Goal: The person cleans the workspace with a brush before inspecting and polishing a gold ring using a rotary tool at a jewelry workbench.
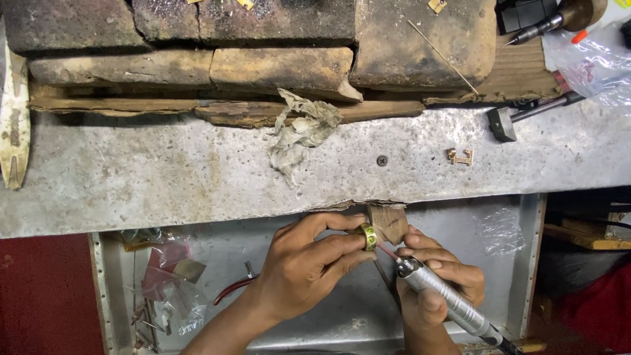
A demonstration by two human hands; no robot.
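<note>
My left hand (pixel 309 266) pinches a gold-coloured ring (pixel 368 236) between thumb and fingers and presses it against a small wooden peg (pixel 389 222) that juts out under the bench edge. My right hand (pixel 434 279) grips a silver rotary handpiece (pixel 447 299) like a pen. Its thin bit touches the ring from the lower right. Both hands hover over an open metal drawer (pixel 315 329) below the bench top.
The grey metal bench top (pixel 164 177) carries a crumpled rag (pixel 302 131), a small gold-coloured piece (pixel 461 156) and a small hammer (pixel 519 115). Worn bricks (pixel 276 66) line the back. Red-handled pliers (pixel 233 289) and plastic bags (pixel 171 276) lie in the drawer.
</note>
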